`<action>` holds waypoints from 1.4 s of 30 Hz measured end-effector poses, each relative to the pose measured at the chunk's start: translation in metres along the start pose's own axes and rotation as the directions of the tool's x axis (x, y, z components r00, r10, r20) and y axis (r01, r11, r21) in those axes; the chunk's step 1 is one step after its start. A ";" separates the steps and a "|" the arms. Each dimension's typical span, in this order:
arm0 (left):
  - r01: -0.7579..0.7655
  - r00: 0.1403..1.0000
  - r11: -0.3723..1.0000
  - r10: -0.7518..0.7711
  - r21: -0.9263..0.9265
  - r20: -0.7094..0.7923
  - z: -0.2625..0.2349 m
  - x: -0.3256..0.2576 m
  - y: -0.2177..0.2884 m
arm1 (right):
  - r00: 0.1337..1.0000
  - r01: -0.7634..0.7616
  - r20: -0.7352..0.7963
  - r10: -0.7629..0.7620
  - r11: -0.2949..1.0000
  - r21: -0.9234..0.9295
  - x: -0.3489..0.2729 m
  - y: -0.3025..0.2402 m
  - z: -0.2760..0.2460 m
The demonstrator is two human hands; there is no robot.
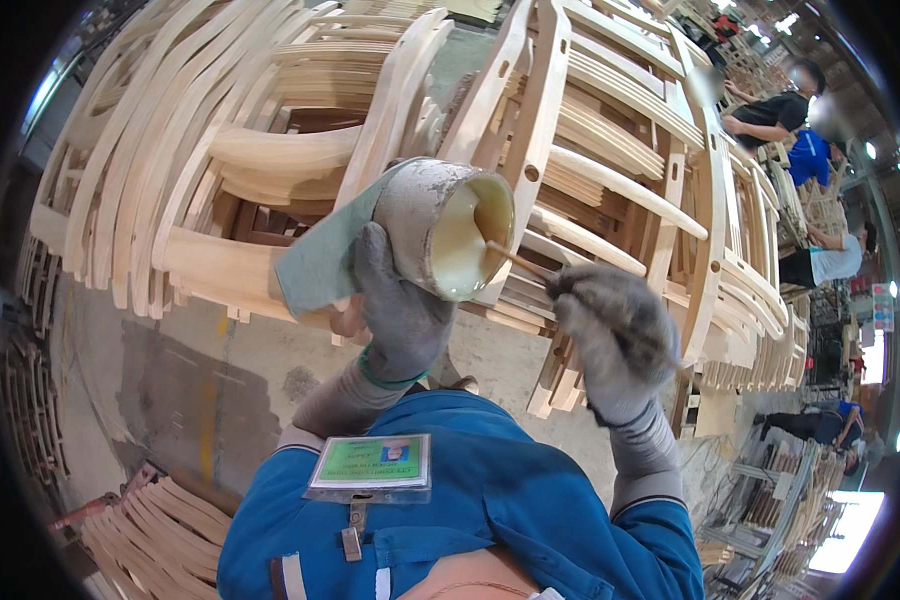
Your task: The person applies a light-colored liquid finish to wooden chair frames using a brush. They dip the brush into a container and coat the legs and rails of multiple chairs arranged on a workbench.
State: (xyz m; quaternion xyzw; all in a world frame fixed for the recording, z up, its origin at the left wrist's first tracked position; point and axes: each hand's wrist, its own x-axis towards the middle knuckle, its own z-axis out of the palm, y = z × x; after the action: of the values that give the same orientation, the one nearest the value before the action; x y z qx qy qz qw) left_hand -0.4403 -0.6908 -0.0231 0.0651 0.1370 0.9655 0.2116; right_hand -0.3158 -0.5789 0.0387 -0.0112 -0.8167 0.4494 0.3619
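My left hand (398,312), in a grey glove, grips a crusted round cup (432,222) tilted toward me, with pale creamy glue inside it. A green cloth (325,255) is pinched against the cup's outer side. My right hand (615,338), also gloved in grey, holds a thin wooden stick (518,260) whose tip dips into the cup's mouth. Both hands are raised in front of stacked pale wooden chair frames (570,150).
Rows of unfinished wooden chair frames (190,150) fill the view ahead and left. More curved wooden parts (160,540) lie at lower left on the concrete floor (170,380). Other people (810,150) work at the far right. A badge (370,465) hangs on my blue jacket.
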 end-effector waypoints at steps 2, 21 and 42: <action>0.019 0.998 0.994 -0.026 -0.105 -0.061 0.003 -0.002 0.000 | 0.984 0.158 0.097 -0.148 0.982 -0.105 -0.015 -0.008 0.003; -0.010 1.000 0.997 0.012 -0.078 0.020 -0.002 -0.002 -0.015 | 0.994 0.102 -0.081 -0.073 0.889 0.447 -0.027 0.011 -0.001; -0.165 0.963 0.807 0.257 0.567 -0.086 -0.037 0.016 0.054 | 0.858 -0.455 0.337 0.388 0.878 0.147 0.286 0.204 -0.036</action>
State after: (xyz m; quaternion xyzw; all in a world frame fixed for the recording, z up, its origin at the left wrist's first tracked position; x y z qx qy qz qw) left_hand -0.4830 -0.7399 -0.0414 0.0614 0.4192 0.9036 0.0632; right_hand -0.5675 -0.3332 0.0655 -0.0826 -0.7836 0.6027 0.1261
